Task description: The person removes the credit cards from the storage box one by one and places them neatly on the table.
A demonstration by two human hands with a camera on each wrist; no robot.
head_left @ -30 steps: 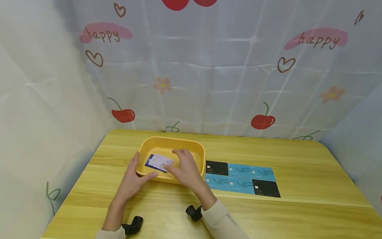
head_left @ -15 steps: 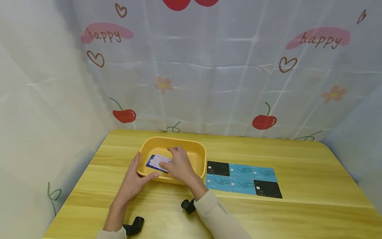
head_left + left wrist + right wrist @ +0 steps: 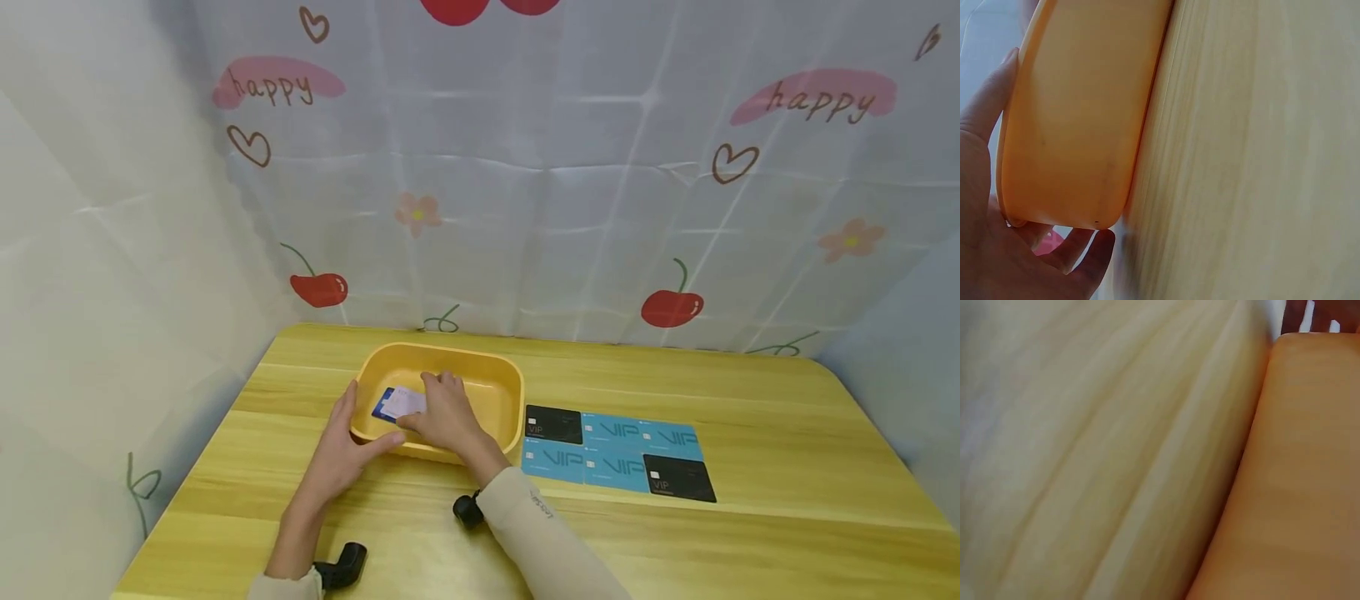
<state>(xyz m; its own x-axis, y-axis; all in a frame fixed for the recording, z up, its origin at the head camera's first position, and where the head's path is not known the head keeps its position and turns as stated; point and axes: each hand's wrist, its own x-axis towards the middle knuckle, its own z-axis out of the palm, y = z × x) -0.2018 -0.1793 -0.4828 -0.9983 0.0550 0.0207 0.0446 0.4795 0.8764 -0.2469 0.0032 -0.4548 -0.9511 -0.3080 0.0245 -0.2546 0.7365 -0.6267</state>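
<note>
A yellow plastic bin sits on the table, with a white card over a blue card inside. My left hand grips its near left corner. In the left wrist view, the thumb lies along the rim and the fingers wrap the end wall. My right hand reaches over the near rim into the bin. Its thumb is at the white card's near edge, and the hand covers the card's right part. Whether it pinches the card, I cannot tell.
Right of the bin, light blue VIP cards and two black VIP cards lie in two rows on the wooden table. A patterned white curtain hangs behind. Each wrist carries a black camera mount.
My right hand has moved a little left and lower over the cards, covering more of the white one. My left hand keeps its grip on the bin. The view has shifted slightly.
</note>
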